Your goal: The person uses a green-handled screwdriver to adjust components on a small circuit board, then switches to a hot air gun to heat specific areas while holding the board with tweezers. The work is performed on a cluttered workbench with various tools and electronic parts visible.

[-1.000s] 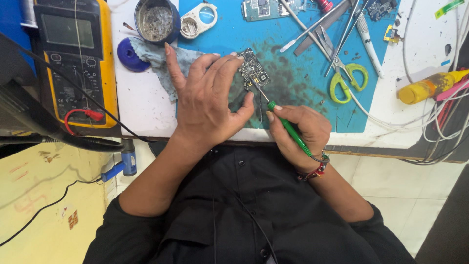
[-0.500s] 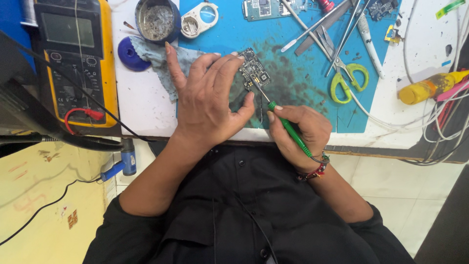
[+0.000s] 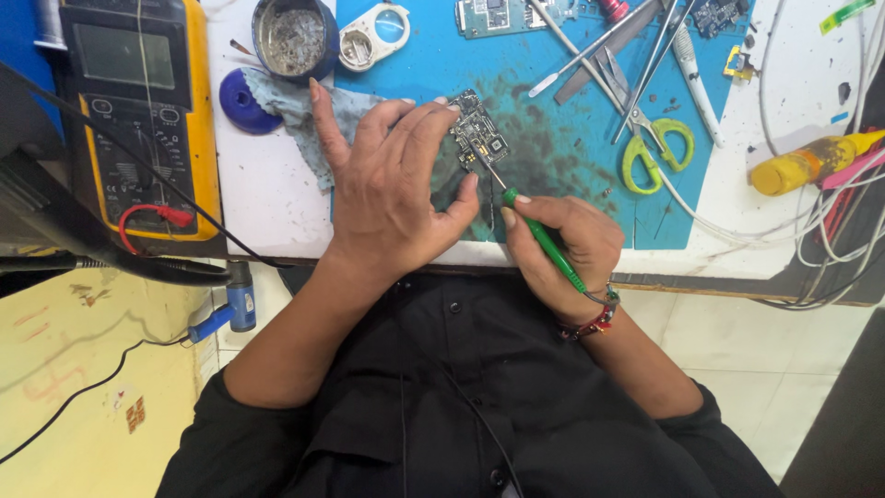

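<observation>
left hand (image 3: 392, 189): flat, fingers spread, pinning small dark circuit board (image 3: 479, 138) on blue mat (image 3: 572, 148)
right hand (image 3: 562, 254): gripping green-handled screwdriver (image 3: 539, 235), tip on board

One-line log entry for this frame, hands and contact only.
left hand: fingers pinning small circuit board to blue mat | right hand: gripping green-handled tool | tip: on board
</observation>
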